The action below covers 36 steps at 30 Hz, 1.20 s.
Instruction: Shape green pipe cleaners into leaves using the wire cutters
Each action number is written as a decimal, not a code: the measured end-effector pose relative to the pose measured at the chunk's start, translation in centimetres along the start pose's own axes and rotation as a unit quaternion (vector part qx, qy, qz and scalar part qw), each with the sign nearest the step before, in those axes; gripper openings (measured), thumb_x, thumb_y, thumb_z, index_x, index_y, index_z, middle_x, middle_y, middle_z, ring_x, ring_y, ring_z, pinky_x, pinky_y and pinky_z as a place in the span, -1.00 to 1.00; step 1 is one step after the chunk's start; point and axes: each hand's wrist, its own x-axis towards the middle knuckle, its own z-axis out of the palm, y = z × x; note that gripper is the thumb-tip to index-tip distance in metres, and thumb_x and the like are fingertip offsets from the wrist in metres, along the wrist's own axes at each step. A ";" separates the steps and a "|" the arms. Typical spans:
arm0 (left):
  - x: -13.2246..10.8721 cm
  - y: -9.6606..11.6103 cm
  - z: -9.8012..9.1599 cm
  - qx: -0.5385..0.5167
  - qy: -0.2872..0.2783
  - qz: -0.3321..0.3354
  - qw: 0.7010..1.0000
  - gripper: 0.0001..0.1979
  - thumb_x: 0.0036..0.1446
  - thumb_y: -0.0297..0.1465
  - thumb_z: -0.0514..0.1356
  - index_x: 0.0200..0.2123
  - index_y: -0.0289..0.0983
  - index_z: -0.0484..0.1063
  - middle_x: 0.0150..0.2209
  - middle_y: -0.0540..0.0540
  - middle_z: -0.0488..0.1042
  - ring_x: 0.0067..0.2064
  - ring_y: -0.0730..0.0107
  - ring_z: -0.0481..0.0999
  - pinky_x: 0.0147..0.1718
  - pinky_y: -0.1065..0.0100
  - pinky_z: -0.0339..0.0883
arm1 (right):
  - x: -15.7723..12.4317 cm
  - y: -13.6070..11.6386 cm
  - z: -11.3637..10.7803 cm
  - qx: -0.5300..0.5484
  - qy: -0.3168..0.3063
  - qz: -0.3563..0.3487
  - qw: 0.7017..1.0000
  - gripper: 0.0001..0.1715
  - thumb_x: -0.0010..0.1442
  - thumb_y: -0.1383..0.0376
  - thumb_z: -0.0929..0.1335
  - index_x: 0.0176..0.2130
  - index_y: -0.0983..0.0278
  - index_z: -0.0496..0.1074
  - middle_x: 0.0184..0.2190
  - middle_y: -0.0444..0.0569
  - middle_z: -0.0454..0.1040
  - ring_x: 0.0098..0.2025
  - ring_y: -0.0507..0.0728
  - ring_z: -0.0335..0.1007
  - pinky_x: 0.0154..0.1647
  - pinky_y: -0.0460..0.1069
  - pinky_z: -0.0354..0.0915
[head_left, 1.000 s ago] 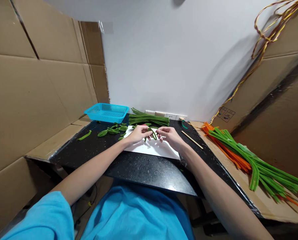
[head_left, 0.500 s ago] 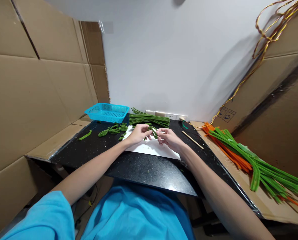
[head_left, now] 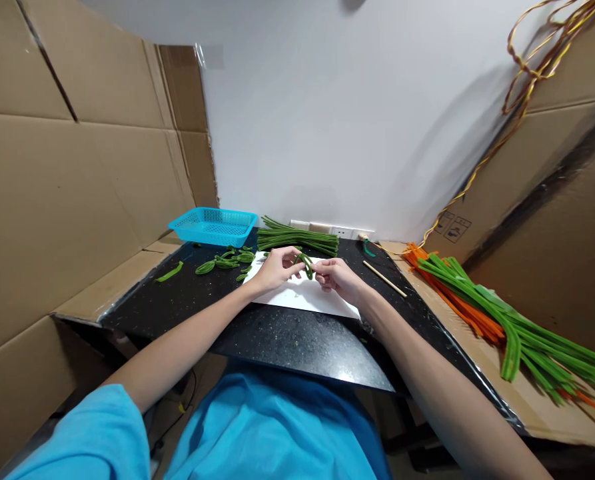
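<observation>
Over a white sheet [head_left: 297,301], a dark green pipe cleaner [head_left: 307,267] bent into loops is held between both hands. My left hand [head_left: 277,268] grips its left side, thumb and fingers closed on it. On the other side my right hand [head_left: 338,275] pinches it with thumb and fingertips. Several looped green pipe-cleaner pieces [head_left: 226,262] lie left of the sheet. A bundle of straight dark green pipe cleaners [head_left: 297,239] rests just behind the hands.
A blue plastic basket [head_left: 214,227] stands at the back left of the black tabletop [head_left: 177,300]. To the right lie a thin wooden stick [head_left: 384,279], bright green pipe cleaners [head_left: 517,327] and orange ones [head_left: 467,310]. Cardboard walls [head_left: 77,200] flank the table. A power strip [head_left: 344,232] sits against the wall.
My fingers have shifted slightly around the looped pipe cleaner, the right hand's fingers curling in more. Everything else on the table stays put.
</observation>
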 end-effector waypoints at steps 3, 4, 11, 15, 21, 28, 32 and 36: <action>-0.1 0.1 0.1 0.007 -0.005 0.002 1.000 -0.63 0.12 -0.22 0.48 -0.22 -0.33 0.45 -0.32 -0.09 0.57 -0.40 0.40 0.61 -0.40 0.39 0.45 | -0.1 0.0 0.1 -0.010 0.016 -0.010 1.000 -0.52 -0.08 0.04 0.63 -0.52 0.30 0.43 -0.66 -0.21 0.22 -0.60 -0.07 -0.07 -0.58 -0.06 -0.14; -0.1 0.1 0.1 0.012 -0.005 0.004 1.000 -0.62 0.10 -0.22 0.49 -0.22 -0.33 0.45 -0.32 -0.09 0.56 -0.40 0.41 0.59 -0.41 0.40 0.43 | -0.1 0.0 0.1 -0.014 0.021 -0.013 1.000 -0.53 -0.08 0.05 0.62 -0.52 0.30 0.44 -0.66 -0.20 0.23 -0.61 -0.07 -0.07 -0.58 -0.06 -0.14; -0.2 -0.1 0.3 0.058 0.005 0.020 0.998 -0.73 0.13 -0.32 0.44 -0.24 -0.32 0.46 -0.31 -0.08 0.55 -0.34 0.43 0.54 -0.35 0.40 0.41 | -0.2 0.1 0.2 -0.073 0.037 -0.038 0.996 -0.58 -0.03 0.09 0.58 -0.58 0.31 0.44 -0.68 -0.14 0.28 -0.63 -0.07 -0.05 -0.61 -0.05 -0.11; -0.3 -0.2 0.3 0.082 0.010 0.023 0.996 -0.75 0.14 -0.34 0.43 -0.25 -0.30 0.45 -0.34 -0.05 0.54 -0.36 0.43 0.51 -0.36 0.40 0.37 | 0.1 0.5 0.2 -0.133 0.037 -0.065 0.988 -0.65 0.04 0.12 0.53 -0.54 0.31 0.50 -0.67 -0.10 0.37 -0.66 -0.04 0.05 -0.64 -0.06 -0.05; -0.2 -0.1 0.2 0.071 0.039 0.035 0.996 -0.66 0.16 -0.42 0.36 -0.01 -0.27 0.42 -0.31 -0.03 0.55 -0.36 0.41 0.56 -0.32 0.37 0.43 | 0.1 0.5 0.7 -0.202 0.031 -0.128 0.970 -0.47 0.24 0.00 0.43 -0.60 0.27 0.44 -0.67 -0.08 0.38 -0.66 -0.03 0.10 -0.62 -0.07 -0.01; -0.1 0.4 0.0 0.112 0.065 0.027 0.991 -0.83 0.24 -0.41 0.28 -0.10 -0.30 0.51 -0.31 -0.05 0.56 -0.42 0.42 0.55 -0.39 0.39 0.38 | -0.1 0.7 1.5 -0.214 0.046 -0.172 0.961 -0.51 0.24 -0.10 0.47 -0.16 0.27 0.56 -0.41 -0.03 0.55 -0.60 0.04 0.37 -0.65 -0.06 0.25; 0.0 0.3 0.0 0.122 0.081 0.028 0.989 -0.78 0.22 -0.42 0.28 -0.06 -0.31 0.48 -0.21 -0.10 0.59 -0.39 0.41 0.57 -0.37 0.39 0.39 | 0.0 0.9 1.5 -0.213 0.070 -0.191 0.956 -0.50 0.23 -0.03 0.49 -0.02 0.28 0.51 -0.28 0.05 0.61 -0.52 0.10 0.51 -0.61 -0.01 0.42; 0.1 0.1 0.1 0.121 0.075 0.023 0.990 -0.79 0.23 -0.42 0.26 -0.07 -0.31 0.48 -0.18 -0.13 0.60 -0.37 0.40 0.60 -0.37 0.39 0.42 | 0.2 1.1 1.3 -0.241 0.096 -0.218 0.941 -0.66 0.25 0.09 0.47 -0.11 0.28 0.53 -0.27 0.05 0.62 -0.49 0.13 0.56 -0.52 0.02 0.48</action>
